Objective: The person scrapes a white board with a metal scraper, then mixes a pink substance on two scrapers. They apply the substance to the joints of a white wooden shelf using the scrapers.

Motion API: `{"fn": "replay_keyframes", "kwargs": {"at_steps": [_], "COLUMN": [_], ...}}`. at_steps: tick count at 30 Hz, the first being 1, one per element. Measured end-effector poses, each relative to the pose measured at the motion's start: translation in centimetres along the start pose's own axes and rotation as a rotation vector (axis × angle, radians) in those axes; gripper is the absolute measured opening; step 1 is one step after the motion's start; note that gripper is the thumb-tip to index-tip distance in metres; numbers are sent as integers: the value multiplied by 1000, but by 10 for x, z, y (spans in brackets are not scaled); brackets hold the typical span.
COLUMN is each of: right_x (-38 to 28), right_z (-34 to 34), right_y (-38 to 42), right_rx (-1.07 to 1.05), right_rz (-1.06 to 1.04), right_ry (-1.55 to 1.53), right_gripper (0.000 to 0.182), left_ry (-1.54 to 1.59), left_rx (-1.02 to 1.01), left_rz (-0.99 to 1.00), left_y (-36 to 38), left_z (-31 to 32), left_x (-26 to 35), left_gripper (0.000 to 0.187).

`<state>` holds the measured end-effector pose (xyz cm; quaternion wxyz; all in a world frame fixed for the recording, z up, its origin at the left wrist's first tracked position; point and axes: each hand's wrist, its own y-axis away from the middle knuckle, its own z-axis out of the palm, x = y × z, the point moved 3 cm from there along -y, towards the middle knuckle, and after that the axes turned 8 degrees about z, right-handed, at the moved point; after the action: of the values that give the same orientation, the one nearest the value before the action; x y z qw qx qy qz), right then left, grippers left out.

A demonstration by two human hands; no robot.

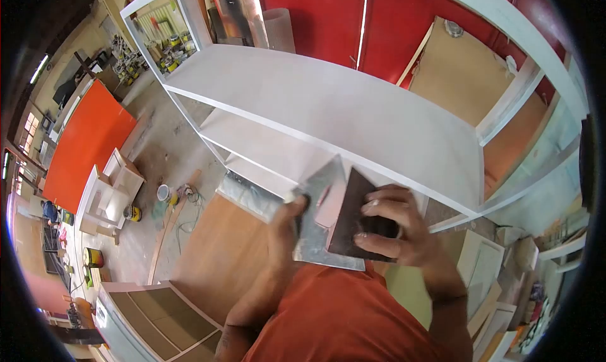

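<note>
My left hand [285, 230] grips the left edge of a flat grey metal plate [310, 239], its thumb lying along the border. Pinkish putty [329, 205] is spread on the middle of the plate. In my right hand [401, 226] is a dark, flat putty spreader [347, 220], with the fingers bent over its face. The spreader tilts over the right part of the plate, and its left edge is right beside the putty. Both tools are in front of my body, close to the front edge of a white-painted shelf unit [315, 103].
Red panels [322, 21] and a tan board [457, 65] stand behind the shelf unit. An orange panel [88, 144], a small white cabinet [104, 198] and a paint can [165, 193] are to the left. White panels [480, 258] lean at the right.
</note>
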<state>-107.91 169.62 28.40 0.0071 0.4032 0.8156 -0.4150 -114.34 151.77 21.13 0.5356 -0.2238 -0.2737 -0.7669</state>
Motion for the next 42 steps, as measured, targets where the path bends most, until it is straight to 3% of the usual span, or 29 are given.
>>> {"fn": "replay_keyframes", "kwargs": {"at_steps": [1,3,5,7,9,10,11,13,15,16,17,18,20,21,23,25,26,27,28,29,31,32,33,35,36,37,39,40,42], "right_x": [8,34,67,89,108,100,96,49,23,27,32,32,35,37,45,65,63,56,59,62,23,18,8,24,56,77,72,61,19], "right_z": [15,45,52,40,41,36,30,22,43,60,64,63,56,51,33,25,13,7,13,22,15,20,37,44,54,46,12,-8,-40], "right_y": [9,24,27,37,70,84,101,73,73,74,77,69,48,41,32,37,35,35,57,77,47,44,51,32,46,51,44,32,7], "right_rx": [48,132,121,-133,342,664,814,1170,1025,949,782,796,814,869,923,1101,1157,1080,931,779,446,269,207,56,141,-27,53,44,-120], "right_rz": [32,326,472,478,718,929,1113,1062,1246,1103,1203,1190,1180,1209,1121,1060,932,897,910,910,209,40,488,503,645,572,582,581,52], "right_ry": [-113,-235,-231,194,-402,-660,-597,-1402,-1177,-1115,-1090,-1157,-1212,-1184,-1162,-1097,-1186,-1101,-891,-684,-749,-501,-825,-212,-324,-13,-83,-82,269], "right_gripper": [30,28,34,43,47,47,48,53,48,44,38,36,33,34,35,37,36,37,35,34,29,27,34,42,52,51,41,41,32], "left_ry": [92,239,229,204,-82,-126,-120,6,-57,-310,-562,-566,-1207,-1205,-1298,-1267,-812,-345,-91,-81,176,303,307,185,150,150,-145,-180,-211], "left_rx": [-1,-6,-34,-66,17,80,83,123,27,62,92,81,-200,-207,-563,-649,-307,27,36,48,4,-102,-96,10,-98,-101,-88,-9,-5], "left_rz": [-68,-135,-106,-85,115,187,189,365,439,523,600,586,535,520,793,751,509,269,170,184,-108,-193,-190,-139,-109,-117,50,2,16], "left_y": [0,-2,-2,-4,-17,-12,-18,-29,-27,-23,-19,-14,-3,-3,-3,-1,-2,-2,-6,-8,-9,-13,-12,-7,-12,-10,-11,-9,-11], "left_z": [6,10,7,-6,-27,-8,-5,-4,5,4,5,11,33,25,14,-1,-13,-23,-10,0,11,0,3,11,-6,-9,-11,-9,-6], "left_x": [-12,-25,-26,-28,-31,-15,-16,-12,-11,-11,-12,-9,-2,-3,-7,-19,-28,-40,-40,-38,-45,-51,-50,-46,-49,-48,-37,-29,-21], "left_gripper": [54,55,54,52,48,44,44,42,42,39,37,37,34,34,33,34,36,37,45,45,48,50,50,51,48,48,42,34,32]}}
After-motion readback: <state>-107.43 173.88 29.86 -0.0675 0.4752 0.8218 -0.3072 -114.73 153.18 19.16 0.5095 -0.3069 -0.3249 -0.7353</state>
